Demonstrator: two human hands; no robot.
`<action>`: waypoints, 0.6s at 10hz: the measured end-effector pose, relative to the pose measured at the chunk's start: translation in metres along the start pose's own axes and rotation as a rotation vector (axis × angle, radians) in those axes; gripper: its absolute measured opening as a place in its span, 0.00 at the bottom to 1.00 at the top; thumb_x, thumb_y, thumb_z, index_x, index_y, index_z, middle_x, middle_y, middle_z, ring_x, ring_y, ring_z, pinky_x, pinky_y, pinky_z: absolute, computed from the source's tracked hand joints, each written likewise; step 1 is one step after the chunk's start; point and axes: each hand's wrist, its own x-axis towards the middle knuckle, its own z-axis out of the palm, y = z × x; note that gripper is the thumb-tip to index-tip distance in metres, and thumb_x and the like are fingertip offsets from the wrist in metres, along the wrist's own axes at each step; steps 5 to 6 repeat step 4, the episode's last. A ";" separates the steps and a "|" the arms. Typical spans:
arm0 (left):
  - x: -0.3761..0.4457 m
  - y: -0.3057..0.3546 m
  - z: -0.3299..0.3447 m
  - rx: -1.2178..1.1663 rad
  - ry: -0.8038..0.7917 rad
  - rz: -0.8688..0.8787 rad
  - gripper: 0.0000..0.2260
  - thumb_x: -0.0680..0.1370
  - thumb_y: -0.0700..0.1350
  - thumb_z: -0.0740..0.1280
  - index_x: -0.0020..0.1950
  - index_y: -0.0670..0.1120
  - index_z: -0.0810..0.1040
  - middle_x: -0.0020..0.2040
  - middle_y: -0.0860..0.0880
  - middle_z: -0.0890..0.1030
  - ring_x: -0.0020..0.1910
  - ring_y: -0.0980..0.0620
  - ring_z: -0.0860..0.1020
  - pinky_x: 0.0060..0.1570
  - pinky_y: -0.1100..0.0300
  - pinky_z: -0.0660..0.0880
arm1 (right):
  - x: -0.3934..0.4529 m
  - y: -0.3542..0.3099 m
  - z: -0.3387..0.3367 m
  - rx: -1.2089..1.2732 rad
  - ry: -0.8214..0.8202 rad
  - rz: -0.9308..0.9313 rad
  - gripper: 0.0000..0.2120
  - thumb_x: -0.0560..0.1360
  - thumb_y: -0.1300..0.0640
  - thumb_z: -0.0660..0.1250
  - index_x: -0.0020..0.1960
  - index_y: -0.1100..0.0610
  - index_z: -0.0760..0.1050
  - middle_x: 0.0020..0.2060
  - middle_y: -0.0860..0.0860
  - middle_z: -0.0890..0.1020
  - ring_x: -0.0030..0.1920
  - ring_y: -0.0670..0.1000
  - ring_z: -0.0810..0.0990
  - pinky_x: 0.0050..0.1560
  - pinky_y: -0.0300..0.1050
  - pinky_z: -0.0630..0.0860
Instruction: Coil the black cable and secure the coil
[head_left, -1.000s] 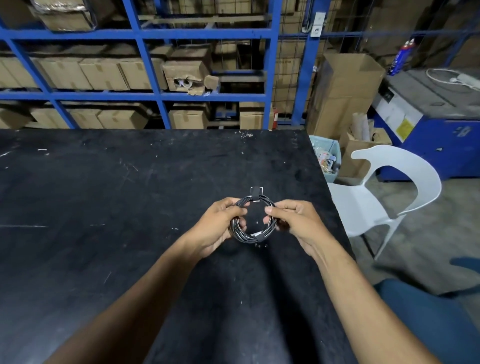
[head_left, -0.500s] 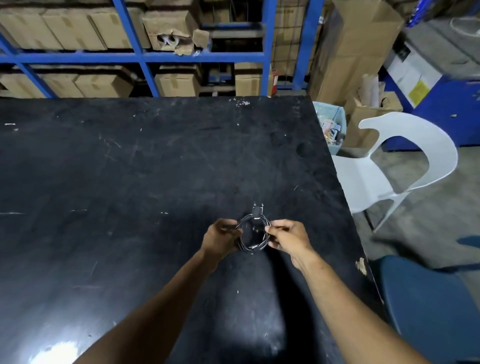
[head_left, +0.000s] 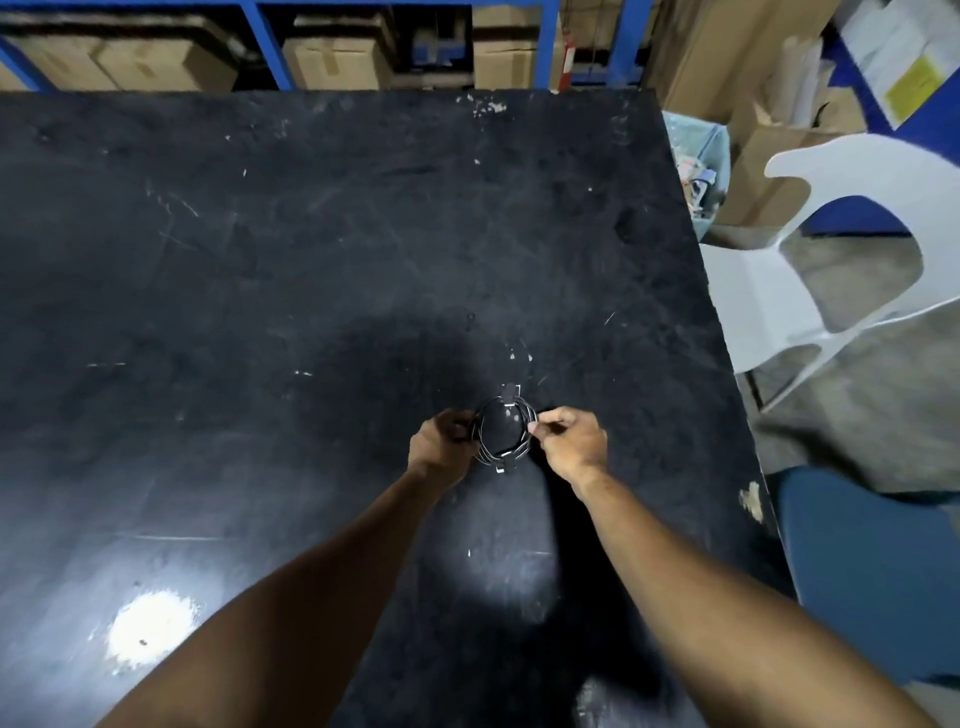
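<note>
The black cable (head_left: 487, 453) is wound into a small round coil just above the black table (head_left: 260, 260), right of its middle. A dark strap tab sticks out at the coil's far side and another at its near side. My left hand (head_left: 441, 451) grips the coil's left edge. The coil's right edge is pinched between the fingers of my right hand (head_left: 569, 441). Whether the coil touches the tabletop I cannot tell.
A white plastic chair (head_left: 831, 291) stands off the table's right edge, with a blue seat (head_left: 872, 582) nearer to me. Blue shelving (head_left: 550, 41) with cardboard boxes (head_left: 332, 62) runs behind the far edge. A bin (head_left: 698, 156) sits by the far right corner.
The camera has tilted down and risen, so the hands look smaller and farther off. Both hands keep hold of the coil, which has sunk toward the tabletop.
</note>
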 end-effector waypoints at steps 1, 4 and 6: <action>0.004 0.000 -0.001 -0.036 0.006 0.019 0.17 0.75 0.40 0.76 0.64 0.49 0.85 0.58 0.45 0.88 0.61 0.45 0.84 0.55 0.63 0.74 | 0.001 0.000 -0.004 0.015 -0.014 -0.014 0.05 0.75 0.52 0.78 0.48 0.53 0.88 0.47 0.54 0.91 0.51 0.59 0.90 0.61 0.55 0.83; -0.008 -0.015 -0.055 -0.030 0.013 0.085 0.11 0.78 0.41 0.73 0.60 0.47 0.86 0.48 0.50 0.83 0.50 0.51 0.81 0.49 0.59 0.75 | -0.028 -0.007 -0.064 -0.009 -0.199 -0.069 0.10 0.79 0.68 0.67 0.48 0.57 0.85 0.43 0.54 0.86 0.35 0.52 0.84 0.35 0.36 0.77; -0.008 -0.015 -0.055 -0.030 0.013 0.085 0.11 0.78 0.41 0.73 0.60 0.47 0.86 0.48 0.50 0.83 0.50 0.51 0.81 0.49 0.59 0.75 | -0.028 -0.007 -0.064 -0.009 -0.199 -0.069 0.10 0.79 0.68 0.67 0.48 0.57 0.85 0.43 0.54 0.86 0.35 0.52 0.84 0.35 0.36 0.77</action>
